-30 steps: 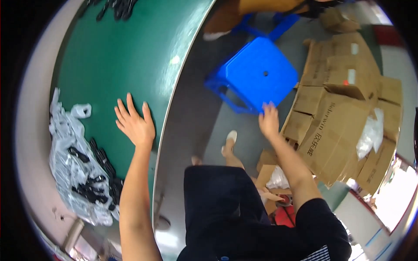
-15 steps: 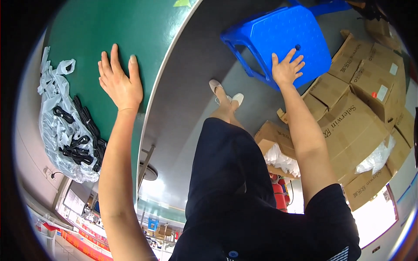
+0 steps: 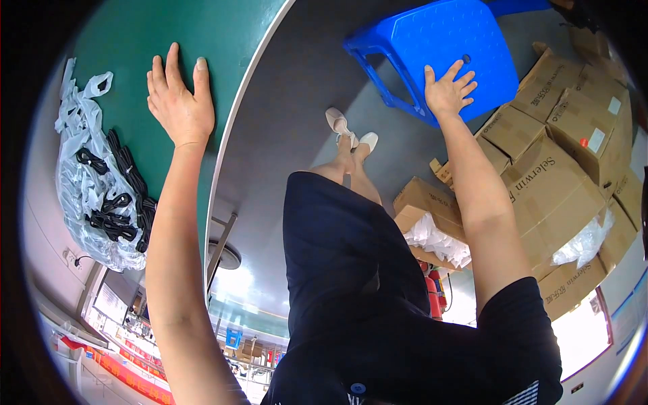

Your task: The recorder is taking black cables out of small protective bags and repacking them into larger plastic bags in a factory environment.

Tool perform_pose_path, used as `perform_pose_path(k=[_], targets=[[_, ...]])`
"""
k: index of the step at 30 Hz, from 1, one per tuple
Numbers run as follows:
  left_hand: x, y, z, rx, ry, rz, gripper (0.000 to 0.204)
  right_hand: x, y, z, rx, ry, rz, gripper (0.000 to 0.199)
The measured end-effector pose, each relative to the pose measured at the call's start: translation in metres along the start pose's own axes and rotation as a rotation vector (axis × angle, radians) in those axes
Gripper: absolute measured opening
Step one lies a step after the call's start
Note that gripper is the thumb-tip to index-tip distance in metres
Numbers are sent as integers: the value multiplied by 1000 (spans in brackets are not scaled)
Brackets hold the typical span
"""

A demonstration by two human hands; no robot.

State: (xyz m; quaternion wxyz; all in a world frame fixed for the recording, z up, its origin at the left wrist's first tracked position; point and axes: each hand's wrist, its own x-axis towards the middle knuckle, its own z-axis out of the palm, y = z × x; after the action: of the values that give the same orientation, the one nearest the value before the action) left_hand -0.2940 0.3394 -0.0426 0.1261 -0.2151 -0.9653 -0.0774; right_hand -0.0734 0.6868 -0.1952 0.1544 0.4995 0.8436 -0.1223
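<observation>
My left hand (image 3: 181,106) is over the green tabletop (image 3: 223,40) near its curved pale edge, palm down with the fingers stretched out; it holds nothing. To the left of that arm lies a clear plastic bag (image 3: 74,182) with bundles of black cable (image 3: 129,172) on and beside it. My right hand (image 3: 449,93) is spread over the seat of a blue plastic stool (image 3: 466,34), its fingers apart and nothing in them. Whether either palm touches the surface under it, I cannot tell for certain.
Several brown cardboard boxes (image 3: 547,185) are stacked on the right. One open carton (image 3: 432,209) holds white plastic wrapping (image 3: 439,241). Red fire extinguishers (image 3: 433,297) stand behind my right side. The dark grey floor (image 3: 283,108) runs between table and stool.
The view has shifted slightly, so table, bag and both hands sit a little higher in the picture. Both hands keep about the same spread pose over the table and the stool.
</observation>
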Motion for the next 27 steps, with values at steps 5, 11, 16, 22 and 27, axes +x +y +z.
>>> perform_pose_path(k=[5, 11, 16, 22, 27], targets=[[-3, 0, -1, -9, 1, -6, 57, -3, 0, 3, 4, 6, 4, 88], [1, 7, 2, -9, -6, -23, 56, 8, 8, 9, -26, 32, 20, 91], [10, 2, -16, 49, -29, -67, 57, 9, -11, -8, -11, -10, -1, 90], [14, 17, -17, -18, -101, -122, 63, 18, 8, -9, -86, -1, 6, 92], [1, 1, -44, -31, -217, -220, 66, 15, 4, 10, -182, -105, -27, 93]])
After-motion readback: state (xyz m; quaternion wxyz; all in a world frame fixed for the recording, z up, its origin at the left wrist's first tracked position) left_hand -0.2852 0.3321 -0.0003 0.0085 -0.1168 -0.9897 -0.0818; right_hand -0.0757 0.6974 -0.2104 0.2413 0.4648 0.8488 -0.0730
